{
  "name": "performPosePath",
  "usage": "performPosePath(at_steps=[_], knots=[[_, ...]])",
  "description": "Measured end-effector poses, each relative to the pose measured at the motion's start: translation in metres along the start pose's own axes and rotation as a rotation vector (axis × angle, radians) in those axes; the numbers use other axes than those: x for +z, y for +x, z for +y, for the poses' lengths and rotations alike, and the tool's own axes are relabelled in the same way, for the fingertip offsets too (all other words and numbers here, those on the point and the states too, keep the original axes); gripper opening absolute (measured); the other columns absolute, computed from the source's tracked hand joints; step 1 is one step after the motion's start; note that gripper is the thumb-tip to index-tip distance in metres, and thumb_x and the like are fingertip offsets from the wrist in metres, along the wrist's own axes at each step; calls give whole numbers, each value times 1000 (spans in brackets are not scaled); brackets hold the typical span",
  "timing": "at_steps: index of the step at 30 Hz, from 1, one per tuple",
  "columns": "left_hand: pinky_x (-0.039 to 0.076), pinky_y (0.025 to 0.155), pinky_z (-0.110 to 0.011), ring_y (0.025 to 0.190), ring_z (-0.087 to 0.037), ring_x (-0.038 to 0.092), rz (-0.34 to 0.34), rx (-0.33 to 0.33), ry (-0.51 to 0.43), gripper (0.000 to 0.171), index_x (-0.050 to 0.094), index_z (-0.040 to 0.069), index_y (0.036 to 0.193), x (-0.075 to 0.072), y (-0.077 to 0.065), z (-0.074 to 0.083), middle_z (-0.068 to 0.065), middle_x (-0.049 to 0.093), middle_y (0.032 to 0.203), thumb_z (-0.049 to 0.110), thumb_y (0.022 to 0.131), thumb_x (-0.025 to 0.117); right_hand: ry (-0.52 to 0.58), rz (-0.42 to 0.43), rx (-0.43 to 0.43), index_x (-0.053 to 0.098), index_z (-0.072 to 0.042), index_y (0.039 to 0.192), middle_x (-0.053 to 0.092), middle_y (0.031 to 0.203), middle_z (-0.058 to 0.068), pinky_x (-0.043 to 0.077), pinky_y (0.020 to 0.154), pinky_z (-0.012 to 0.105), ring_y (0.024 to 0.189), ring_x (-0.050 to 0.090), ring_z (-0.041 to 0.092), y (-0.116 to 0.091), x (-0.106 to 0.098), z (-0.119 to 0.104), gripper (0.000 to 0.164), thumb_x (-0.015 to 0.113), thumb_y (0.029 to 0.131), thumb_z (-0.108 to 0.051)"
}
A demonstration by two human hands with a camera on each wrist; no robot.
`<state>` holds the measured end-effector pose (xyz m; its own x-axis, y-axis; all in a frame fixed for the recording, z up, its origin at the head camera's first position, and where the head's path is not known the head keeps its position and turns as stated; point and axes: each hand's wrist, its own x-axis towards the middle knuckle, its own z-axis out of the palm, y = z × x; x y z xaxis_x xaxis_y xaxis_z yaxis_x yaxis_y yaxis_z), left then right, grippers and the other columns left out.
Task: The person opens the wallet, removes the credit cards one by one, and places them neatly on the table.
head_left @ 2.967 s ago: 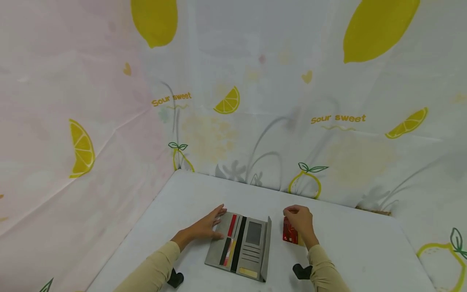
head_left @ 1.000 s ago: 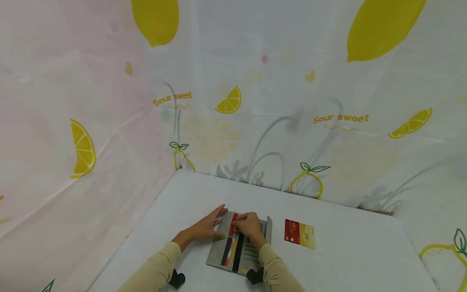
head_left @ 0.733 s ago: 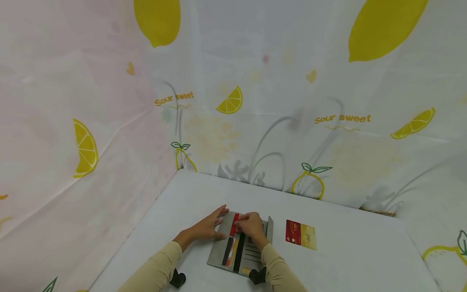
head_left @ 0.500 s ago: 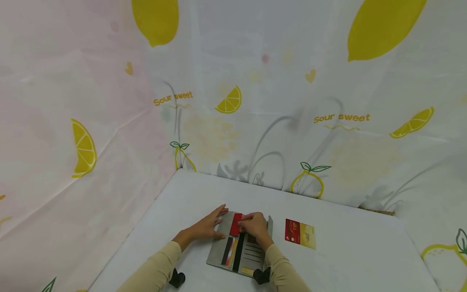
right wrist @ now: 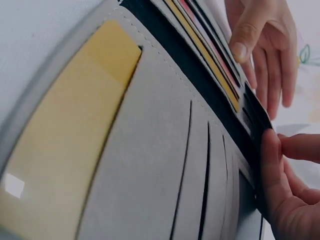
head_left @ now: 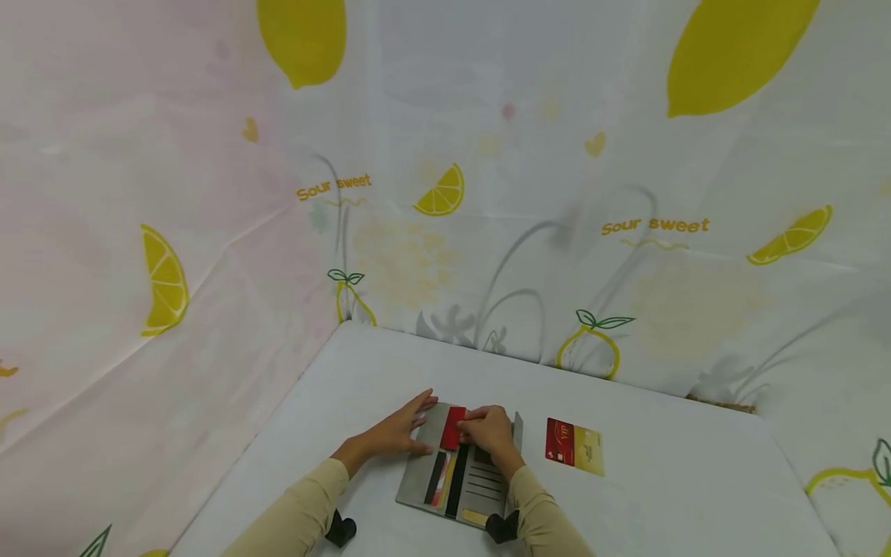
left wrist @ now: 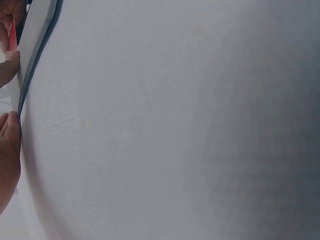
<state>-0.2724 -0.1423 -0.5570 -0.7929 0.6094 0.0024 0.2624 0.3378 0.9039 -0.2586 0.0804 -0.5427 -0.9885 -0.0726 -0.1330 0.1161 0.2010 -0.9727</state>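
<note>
A grey wallet (head_left: 415, 481) lies unfolded on the white table. My right hand (head_left: 489, 429) pinches the right edge of a red card (head_left: 452, 427), which sticks partly out of an upper slot in the wallet's left half. My left hand (head_left: 390, 435) rests along the wallet's left edge, thumb on the cover and fingers spread at the top corner. Several other cards (head_left: 440, 480) sit in the slots below the red one. The right wrist view shows a yellow card (right wrist: 65, 120) tucked in a pocket of the wallet's other half.
To the right of the wallet, a red and gold card (head_left: 574, 446) lies flat on the table (head_left: 668, 480). Behind the table hangs a wall sheet (head_left: 515, 255) printed with lemons. The wallet's right flap (head_left: 518, 430) stands raised beside my right hand.
My right hand has left the red and gold card on the table and moved left to the wallet. There it has drawn the red card rightward, baring more of it. My left hand stays put.
</note>
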Motion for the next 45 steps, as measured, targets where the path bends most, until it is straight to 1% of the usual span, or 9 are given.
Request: performPosePath(at_steps=[6,12,15,22,25,28,32,37,45], knots=[[33,113,-43,143,-37,23,0,36,-8,110,3,-5,153,-1,1,0,-25,22,155,-7,74,80,24,-5,15,64,16,104,71,84,16,62,61,33,61,69,19,-7,-19,-4,24,69,86,1],[33,113,-41,144,-35,24,13,18,-4,110,4,-3,154,-1,2,-2,-22,23,156,-7,74,81,30,-18,31,64,15,108,71,89,19,62,65,36,66,71,23,-11,-27,-8,26,69,88,-2],[33,113,-42,143,-38,24,7,27,-15,110,4,-5,153,1,3,-3,-25,23,155,-8,73,81,28,-21,32,65,14,107,72,89,17,62,66,37,66,71,22,-12,-29,-10,26,70,88,-4],[34,113,-37,144,-32,24,6,10,-13,111,4,-2,154,3,2,-4,-21,24,155,-6,74,81,8,21,-16,67,11,105,72,90,17,62,70,41,67,70,21,-9,-45,-21,22,69,89,-4],[33,113,-37,144,-32,24,7,19,-13,111,3,-2,154,2,1,-6,-21,24,156,-5,75,81,32,55,-14,67,10,104,72,89,17,62,70,42,67,69,21,-8,-59,-28,21,70,88,-3],[32,114,-37,145,-31,23,1,31,-9,112,2,-1,154,1,1,-7,-20,23,156,-4,75,81,61,94,-9,67,12,104,71,89,18,62,68,38,68,69,21,-8,-78,-34,22,71,87,-1],[32,114,-37,145,-31,21,-11,49,-10,112,2,-1,154,0,2,-10,-19,21,157,-3,76,81,20,137,-13,66,13,106,71,92,18,62,66,34,71,69,21,-13,-107,-35,25,70,88,-3],[32,114,-38,145,-31,22,-8,50,-2,111,2,0,155,0,3,-13,-19,21,157,-3,76,81,-77,178,11,65,12,112,71,96,16,62,71,34,75,68,19,-23,-147,-28,29,68,91,-8],[33,114,-37,145,-32,22,-5,40,8,112,2,-1,154,0,3,-11,-20,22,157,-3,75,82,-103,222,65,59,18,118,70,97,14,60,68,23,74,68,14,-41,-200,-3,36,65,92,-7]])
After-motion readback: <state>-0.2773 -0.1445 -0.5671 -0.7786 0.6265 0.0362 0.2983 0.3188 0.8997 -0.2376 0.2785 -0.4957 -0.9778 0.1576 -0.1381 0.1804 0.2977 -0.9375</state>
